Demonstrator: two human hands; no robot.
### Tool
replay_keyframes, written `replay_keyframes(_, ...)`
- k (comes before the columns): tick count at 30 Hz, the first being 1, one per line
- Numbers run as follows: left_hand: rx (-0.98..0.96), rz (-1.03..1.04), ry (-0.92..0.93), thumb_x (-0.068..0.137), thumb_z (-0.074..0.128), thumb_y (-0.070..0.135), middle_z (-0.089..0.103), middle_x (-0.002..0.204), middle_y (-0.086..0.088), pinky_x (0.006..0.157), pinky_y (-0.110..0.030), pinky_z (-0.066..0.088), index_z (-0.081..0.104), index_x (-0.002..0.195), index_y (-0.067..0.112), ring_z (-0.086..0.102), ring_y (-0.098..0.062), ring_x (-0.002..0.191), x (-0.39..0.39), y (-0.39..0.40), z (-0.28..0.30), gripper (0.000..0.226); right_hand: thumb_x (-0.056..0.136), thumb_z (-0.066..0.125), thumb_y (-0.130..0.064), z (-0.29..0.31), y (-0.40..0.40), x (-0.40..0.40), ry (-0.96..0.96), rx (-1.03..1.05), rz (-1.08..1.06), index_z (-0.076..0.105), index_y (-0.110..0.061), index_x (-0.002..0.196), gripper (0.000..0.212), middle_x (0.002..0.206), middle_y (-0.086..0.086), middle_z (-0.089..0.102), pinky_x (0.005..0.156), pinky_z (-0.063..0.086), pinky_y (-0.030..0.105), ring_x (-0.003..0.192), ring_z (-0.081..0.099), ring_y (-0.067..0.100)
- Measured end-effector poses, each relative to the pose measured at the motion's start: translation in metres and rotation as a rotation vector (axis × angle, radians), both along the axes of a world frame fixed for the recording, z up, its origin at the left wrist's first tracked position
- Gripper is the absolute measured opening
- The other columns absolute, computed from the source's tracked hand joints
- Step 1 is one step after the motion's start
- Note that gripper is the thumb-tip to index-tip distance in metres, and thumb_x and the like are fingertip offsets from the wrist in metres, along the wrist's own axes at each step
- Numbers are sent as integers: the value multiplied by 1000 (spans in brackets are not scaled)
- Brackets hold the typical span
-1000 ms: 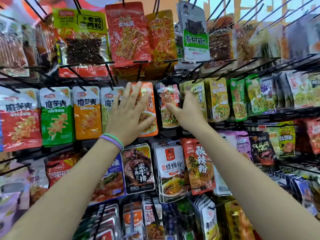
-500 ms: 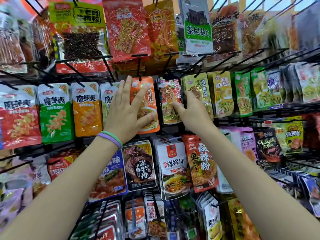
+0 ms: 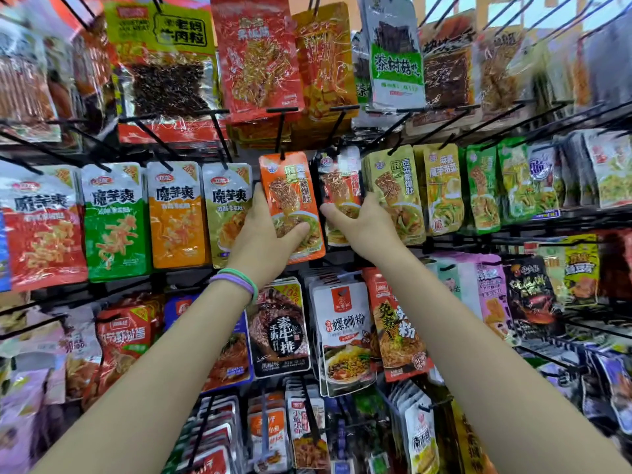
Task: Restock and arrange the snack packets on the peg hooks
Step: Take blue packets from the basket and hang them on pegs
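The shiny orange snack packet [image 3: 292, 206], hung on a black peg hook [image 3: 281, 136], is held by the left hand [image 3: 261, 234]. Just beside it, the dark red packet [image 3: 340, 196] is held by the right hand [image 3: 364, 227].

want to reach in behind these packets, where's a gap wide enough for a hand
The widest gap is the dark slot between the orange packet, gripped by the left hand, and the black packet held by the right hand. The four packets left of the orange one sit edge to edge; the yellow-green ones to the right overlap.
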State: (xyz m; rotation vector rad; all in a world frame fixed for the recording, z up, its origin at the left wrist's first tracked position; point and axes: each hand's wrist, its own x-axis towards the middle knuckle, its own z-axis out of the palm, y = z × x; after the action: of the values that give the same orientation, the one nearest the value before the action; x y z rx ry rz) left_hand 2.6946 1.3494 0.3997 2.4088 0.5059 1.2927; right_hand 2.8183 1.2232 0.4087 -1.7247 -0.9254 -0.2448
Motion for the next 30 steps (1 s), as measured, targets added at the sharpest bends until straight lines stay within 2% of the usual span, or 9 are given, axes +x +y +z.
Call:
replay_keyframes(6,-52,-57,-34,96,63,49,30,166,-2,119,-48,35,-3,163,29,38,-24,147,2,4,3,97,92,65,-54,13,8,8,54,-10,15,13,-2,156,97,152,17,42,80,36,28,132,48,31)
replay_keyframes(10,94,54,-81,96,66,41,18,169,-5,120,-35,25,-3,163,17,25,-22,152,-9,-9,1,99,91,64,-57,13,8,15,48,18,59,17,-2,155,96,156,17,38,98,39,35,139,41,33)
replay_keyframes(13,479,189,-284,95,69,30,43,151,-17,116,-35,27,31,155,5,37,-31,141,-15,-27,0,75,91,63,-58,11,8,22,52,34,102,20,-5,156,94,158,14,35,111,36,41,144,36,32)
replay_keyframes(15,565,99,-333,95,66,21,59,128,-15,105,-41,44,54,139,4,55,-35,120,-7,-36,2,48,90,66,-57,10,6,30,60,89,138,34,-10,150,83,147,8,49,109,41,41,136,47,28)
replay_keyframes(17,407,-55,-247,98,62,18,61,122,-11,95,-43,53,56,137,8,62,-28,106,6,-48,8,41,93,66,-49,7,1,36,66,126,186,40,-14,147,69,136,-2,54,99,43,32,124,52,16)
replay_keyframes(21,122,-75,-14,107,49,26,32,162,-11,121,-41,31,21,160,8,35,-25,147,33,-56,19,64,99,60,-44,3,-4,43,71,126,241,33,-13,153,68,133,-6,48,92,37,21,121,46,8)
replay_keyframes(24,-40,-66,48,107,45,23,35,160,-13,110,-35,36,16,161,6,38,-30,144,49,-57,25,63,98,60,-45,8,-4,42,99,77,258,41,-10,147,63,133,-3,54,79,42,10,107,54,6)
replay_keyframes(26,-186,-67,61,106,45,24,35,159,-14,103,-36,40,11,162,8,43,-33,139,57,-59,27,67,89,64,-61,11,-4,40,140,84,303,41,-9,148,81,139,0,53,97,42,23,120,53,13)
replay_keyframes(30,-332,-114,31,105,48,38,3,171,-8,123,-42,22,-7,163,16,15,-30,156,66,-58,27,83,94,55,-63,13,-1,41,212,92,339,16,-8,159,95,166,8,22,118,26,44,150,26,25)
